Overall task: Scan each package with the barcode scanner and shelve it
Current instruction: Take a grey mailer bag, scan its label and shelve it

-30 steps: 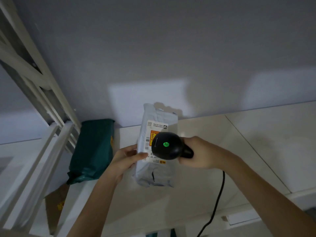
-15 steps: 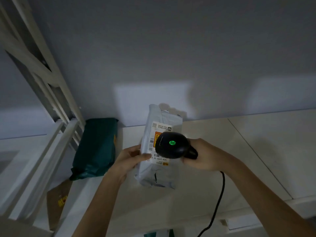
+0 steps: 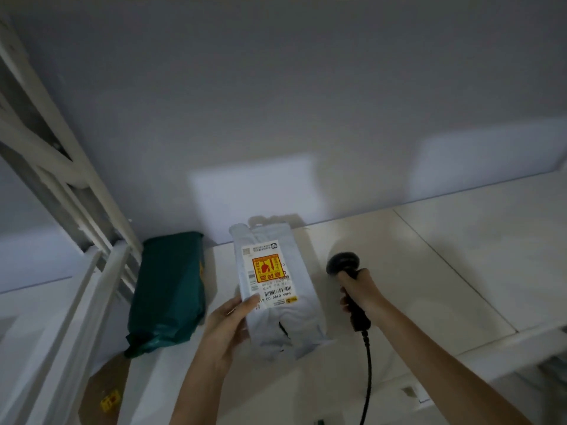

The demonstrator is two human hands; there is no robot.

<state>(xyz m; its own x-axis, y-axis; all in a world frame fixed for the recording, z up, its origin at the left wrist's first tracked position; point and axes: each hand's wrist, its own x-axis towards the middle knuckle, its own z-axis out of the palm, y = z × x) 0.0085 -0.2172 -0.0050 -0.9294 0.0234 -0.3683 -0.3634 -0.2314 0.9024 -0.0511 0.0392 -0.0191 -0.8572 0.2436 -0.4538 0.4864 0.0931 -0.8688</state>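
A light grey poly-mailer package (image 3: 285, 320) with a white label and a red-and-yellow sticker lies on the white shelf (image 3: 429, 271), its far end near the wall. My left hand (image 3: 228, 322) grips its near left edge, thumb on the label. My right hand (image 3: 357, 291) holds the black barcode scanner (image 3: 343, 262) by the handle, to the right of the package and clear of it. The scanner's cable (image 3: 368, 375) hangs down from the handle.
A dark green mailer (image 3: 168, 292) lies on the shelf left of the grey package, against the white upright frame (image 3: 76, 210). A brown cardboard box (image 3: 104, 391) with a yellow tag sits lower left. The grey wall stands directly behind the shelf.
My right hand has drawn the scanner off the label and moved it right, uncovering the barcode. The package has stayed under my left hand.
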